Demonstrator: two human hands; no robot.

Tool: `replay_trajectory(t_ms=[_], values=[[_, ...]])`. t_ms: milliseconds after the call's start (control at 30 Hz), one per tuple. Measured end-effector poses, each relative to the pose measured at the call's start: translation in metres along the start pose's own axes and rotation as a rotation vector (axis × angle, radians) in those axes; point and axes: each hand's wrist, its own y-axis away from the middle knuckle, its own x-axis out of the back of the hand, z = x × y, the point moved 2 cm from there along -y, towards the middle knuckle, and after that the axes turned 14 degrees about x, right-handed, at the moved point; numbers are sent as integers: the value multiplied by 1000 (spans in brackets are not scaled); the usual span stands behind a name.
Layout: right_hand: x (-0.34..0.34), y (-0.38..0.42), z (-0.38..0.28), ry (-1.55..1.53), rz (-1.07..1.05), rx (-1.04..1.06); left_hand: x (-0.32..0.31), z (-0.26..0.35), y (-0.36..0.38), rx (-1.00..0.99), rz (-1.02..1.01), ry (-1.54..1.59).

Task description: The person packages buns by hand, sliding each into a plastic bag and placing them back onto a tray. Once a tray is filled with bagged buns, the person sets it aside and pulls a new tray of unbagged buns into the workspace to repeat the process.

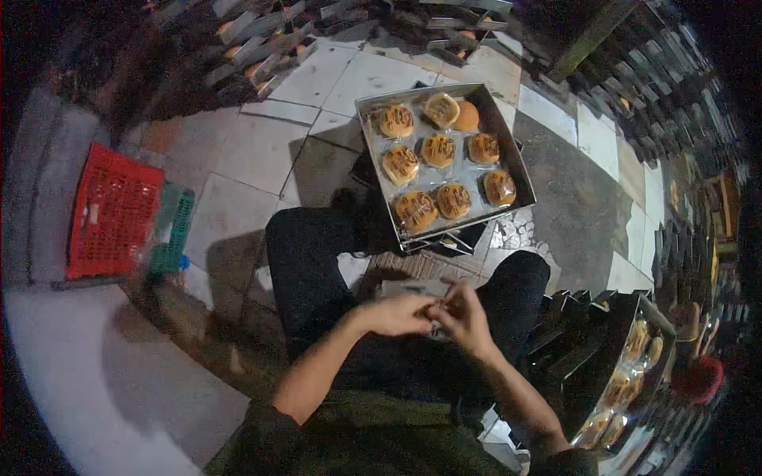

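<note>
Both hands meet over my lap, close together and slightly blurred. My left hand has its fingers closed against the right one. My right hand is bent inward, its fingers pinched at the left fingertips. Whatever lies between them is too small or hidden to name. Just behind the hands, a pale flat thing rests between my legs, partly covered. Beyond my knees stands a shallow square tray holding several topped buns, which look wrapped in clear plastic. Neither hand touches the tray.
At left a red plastic crate stands beside a green basket. Another tray of wrapped buns sits at lower right, near dark stacked trays. More stacked trays line the back of the tiled floor.
</note>
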Motion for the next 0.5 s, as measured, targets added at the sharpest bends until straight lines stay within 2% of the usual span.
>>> replay_trajectory(t_ms=[33,67,100,133,167,200,233,267,333,400,433,467,500], values=[[4,-12,-10,-156,135,8,10,5,-1,-47,175,266],[9,-25,-28,-313,273,11,20,10,1,-44,176,269],[12,-36,-40,-433,333,-146,35,14,6,-112,365,651],[18,-40,-32,-435,330,-154,49,13,10,-177,557,1031],[26,-45,-20,-470,252,-148,59,10,12,-170,560,1035],[30,-52,-10,-505,175,-140,71,4,15,-234,580,1171],[38,-71,-43,-519,393,-195,80,-2,19,-296,600,1310],[52,-88,-52,-473,483,-156,86,-8,23,-286,603,1315],[64,-122,-60,-111,318,-120,92,-15,23,-138,278,1326],[80,-151,-59,-206,220,-25,106,-8,23,-105,224,1470],[92,-167,-63,-134,156,-5,114,-11,18,-66,129,1516],[93,-182,-64,-158,103,-10,121,-14,13,-29,32,1559],[97,-205,-60,-65,-39,-111,130,-17,2,22,-72,1493]])
